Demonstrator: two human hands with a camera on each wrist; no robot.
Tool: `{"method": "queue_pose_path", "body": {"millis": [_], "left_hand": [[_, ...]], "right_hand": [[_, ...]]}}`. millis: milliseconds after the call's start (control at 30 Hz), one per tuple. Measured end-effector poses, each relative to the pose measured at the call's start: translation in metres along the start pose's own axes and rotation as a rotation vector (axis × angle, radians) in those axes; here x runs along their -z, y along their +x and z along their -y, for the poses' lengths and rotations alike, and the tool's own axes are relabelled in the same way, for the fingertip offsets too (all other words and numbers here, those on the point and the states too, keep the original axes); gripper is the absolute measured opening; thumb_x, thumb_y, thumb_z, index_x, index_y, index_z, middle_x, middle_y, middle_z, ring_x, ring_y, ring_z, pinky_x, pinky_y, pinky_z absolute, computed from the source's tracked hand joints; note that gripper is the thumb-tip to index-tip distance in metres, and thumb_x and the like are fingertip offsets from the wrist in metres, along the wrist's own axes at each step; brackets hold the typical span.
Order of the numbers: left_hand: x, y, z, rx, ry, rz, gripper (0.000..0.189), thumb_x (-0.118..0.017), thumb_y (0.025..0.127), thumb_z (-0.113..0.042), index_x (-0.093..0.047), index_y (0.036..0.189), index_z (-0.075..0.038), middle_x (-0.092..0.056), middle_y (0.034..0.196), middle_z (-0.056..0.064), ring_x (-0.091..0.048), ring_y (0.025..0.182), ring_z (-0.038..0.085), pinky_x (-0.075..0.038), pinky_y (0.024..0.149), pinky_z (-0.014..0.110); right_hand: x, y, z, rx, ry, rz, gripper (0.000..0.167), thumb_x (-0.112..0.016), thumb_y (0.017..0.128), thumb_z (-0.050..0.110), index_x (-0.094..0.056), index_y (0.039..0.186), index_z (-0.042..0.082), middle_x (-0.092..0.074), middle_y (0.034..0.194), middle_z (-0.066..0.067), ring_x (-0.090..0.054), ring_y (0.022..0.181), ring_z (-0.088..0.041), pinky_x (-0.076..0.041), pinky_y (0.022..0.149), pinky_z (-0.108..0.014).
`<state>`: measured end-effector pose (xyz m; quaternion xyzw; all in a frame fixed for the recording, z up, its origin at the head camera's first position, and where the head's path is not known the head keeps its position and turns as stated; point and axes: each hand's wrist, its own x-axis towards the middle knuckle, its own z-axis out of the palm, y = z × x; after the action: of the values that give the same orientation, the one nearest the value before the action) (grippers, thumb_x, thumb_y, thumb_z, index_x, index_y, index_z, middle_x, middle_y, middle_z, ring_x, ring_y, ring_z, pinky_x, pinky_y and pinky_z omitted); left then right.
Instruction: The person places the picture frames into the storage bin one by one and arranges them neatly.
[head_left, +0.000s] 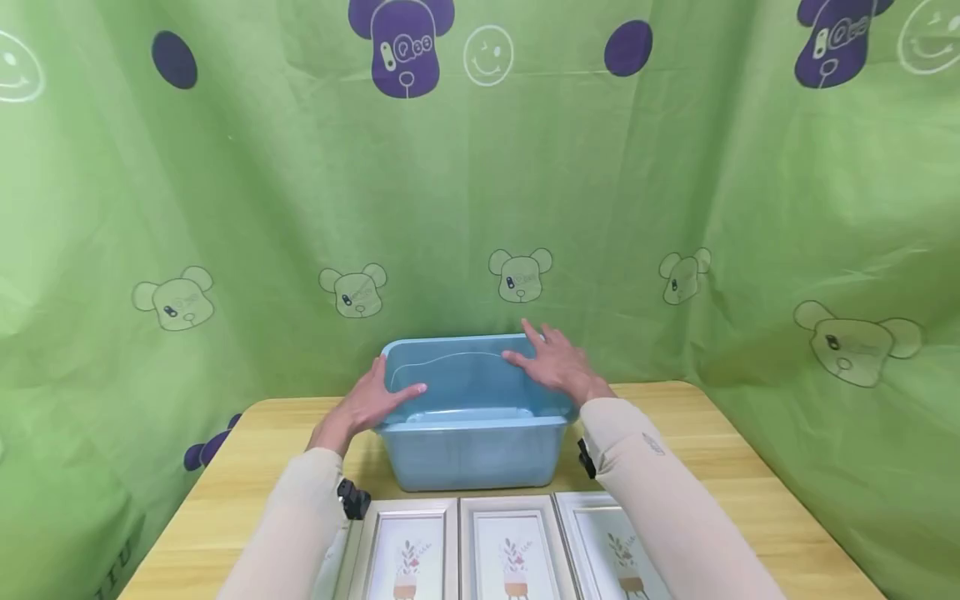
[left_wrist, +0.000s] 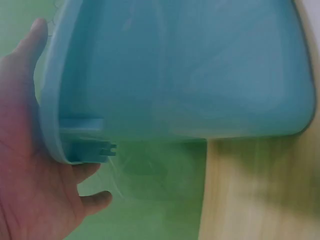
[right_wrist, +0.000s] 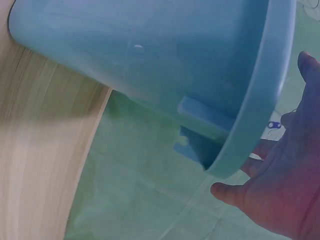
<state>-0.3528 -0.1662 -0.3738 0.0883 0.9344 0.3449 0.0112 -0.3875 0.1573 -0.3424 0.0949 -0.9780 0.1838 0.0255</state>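
Note:
A light blue plastic bin (head_left: 476,457) stands upright on the wooden table, its inside facing me. At its left end is my left hand (head_left: 363,404), thumb stretched over the opening and fingers along the outside of the rim. The left wrist view has that palm (left_wrist: 37,175) right at the rim, with the fingers spread apart. Over the right end my right hand (head_left: 558,365) is spread wide, thumb pointing inward above the opening. In the right wrist view its straight fingers (right_wrist: 227,193) lie close beside the rim and a clip-like handle part (right_wrist: 205,120).
Several white picture frames (head_left: 467,550) with plant prints lie in a row in front of the bin, partly under my forearms. The wooden table (head_left: 720,467) ends close behind the bin. A green patterned curtain (head_left: 465,183) hangs behind and at both sides.

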Motion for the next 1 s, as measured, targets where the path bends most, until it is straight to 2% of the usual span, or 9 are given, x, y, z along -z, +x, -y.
{"method": "queue_pose_path", "body": {"millis": [133, 300, 600, 767, 1000], "left_hand": [[-0.005, -0.009, 0.009, -0.021, -0.022, -0.045, 0.126, -0.065, 0.072, -0.074, 0.005, 0.156, -0.01, 0.005, 0.163, 0.015, -0.008, 0.15, 0.039, -0.017, 0.117, 0.061], [-0.009, -0.021, 0.016, -0.034, -0.05, -0.047, 0.133, -0.071, 0.066, -0.073, 0.007, 0.156, -0.013, 0.01, 0.163, 0.011, -0.006, 0.15, 0.036, -0.014, 0.118, 0.06], [-0.016, -0.033, 0.033, -0.078, -0.098, -0.07, 0.134, -0.082, 0.063, -0.06, 0.002, 0.157, -0.013, 0.005, 0.164, 0.012, -0.012, 0.149, 0.038, -0.018, 0.117, 0.06], [-0.018, -0.033, 0.034, -0.066, -0.107, -0.079, 0.133, -0.082, 0.063, -0.061, 0.002, 0.157, -0.017, 0.003, 0.164, 0.01, -0.016, 0.148, 0.039, -0.02, 0.116, 0.062], [-0.019, -0.035, 0.035, -0.028, -0.095, -0.068, 0.128, -0.074, 0.069, -0.066, 0.003, 0.157, -0.016, 0.002, 0.164, 0.01, -0.018, 0.147, 0.041, -0.022, 0.115, 0.062]], "right_hand": [[-0.001, -0.005, 0.003, 0.038, -0.01, -0.019, 0.085, -0.034, 0.091, 0.073, -0.006, 0.157, 0.026, -0.005, 0.163, -0.017, -0.008, 0.149, -0.042, -0.007, 0.113, -0.072], [-0.004, -0.013, -0.001, 0.09, -0.004, -0.043, 0.086, -0.033, 0.091, 0.074, -0.005, 0.157, 0.027, -0.006, 0.163, -0.017, -0.009, 0.149, -0.041, -0.009, 0.114, -0.071], [-0.005, -0.035, -0.018, 0.132, 0.098, -0.036, 0.088, -0.034, 0.091, 0.073, -0.003, 0.157, 0.023, -0.003, 0.163, -0.015, -0.008, 0.15, -0.038, -0.01, 0.119, -0.063], [-0.005, -0.046, -0.023, 0.169, 0.118, -0.053, 0.085, -0.035, 0.092, 0.071, -0.002, 0.157, 0.026, -0.003, 0.164, -0.01, -0.008, 0.151, -0.036, -0.011, 0.119, -0.062], [-0.006, -0.064, -0.03, 0.225, 0.146, -0.078, 0.079, -0.037, 0.095, 0.066, -0.002, 0.156, 0.031, -0.004, 0.164, -0.005, -0.009, 0.151, -0.035, -0.013, 0.117, -0.065]]}}
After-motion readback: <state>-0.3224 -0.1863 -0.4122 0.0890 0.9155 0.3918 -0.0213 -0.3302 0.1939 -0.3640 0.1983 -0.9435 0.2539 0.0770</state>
